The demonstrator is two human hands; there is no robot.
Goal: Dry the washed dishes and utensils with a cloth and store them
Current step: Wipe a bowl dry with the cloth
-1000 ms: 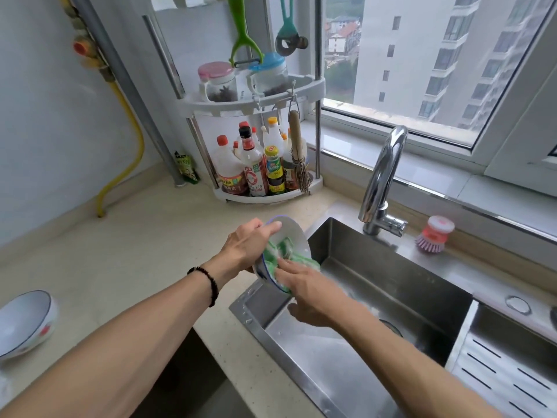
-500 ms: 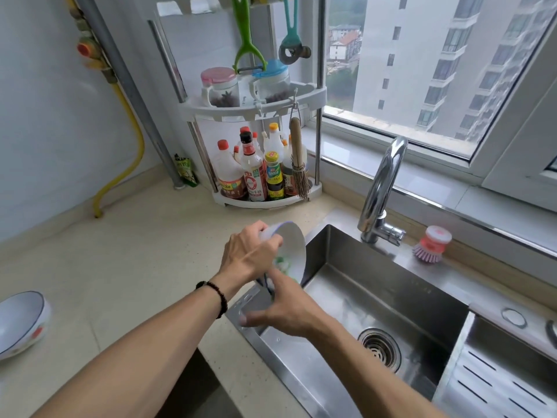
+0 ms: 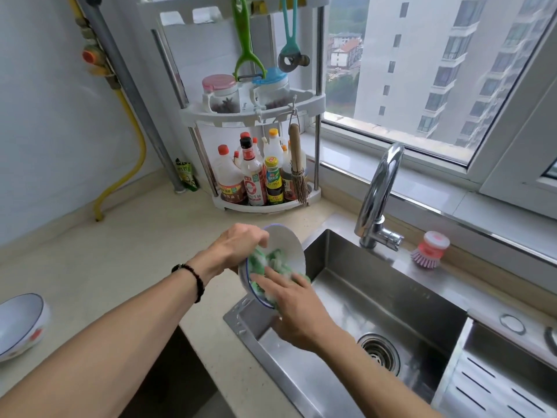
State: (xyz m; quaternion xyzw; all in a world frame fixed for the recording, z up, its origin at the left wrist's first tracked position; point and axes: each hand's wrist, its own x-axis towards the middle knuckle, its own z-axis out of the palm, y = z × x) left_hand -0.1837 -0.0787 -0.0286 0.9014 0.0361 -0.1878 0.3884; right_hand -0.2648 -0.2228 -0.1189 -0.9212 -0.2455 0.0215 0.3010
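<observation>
Green cloth [image 3: 272,267] pressed into bowl [image 3: 289,245] by right hand [image 3: 297,309]; left hand [image 3: 238,245] grips rim.

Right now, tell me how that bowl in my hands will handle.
The bowl looks like glazed ceramic, so probably stiff, breakable and slick where wet. The left hand holds only its rim, tilted over the sink edge, so it could slip. The cloth inside looks soft, likely adding grip.
</observation>
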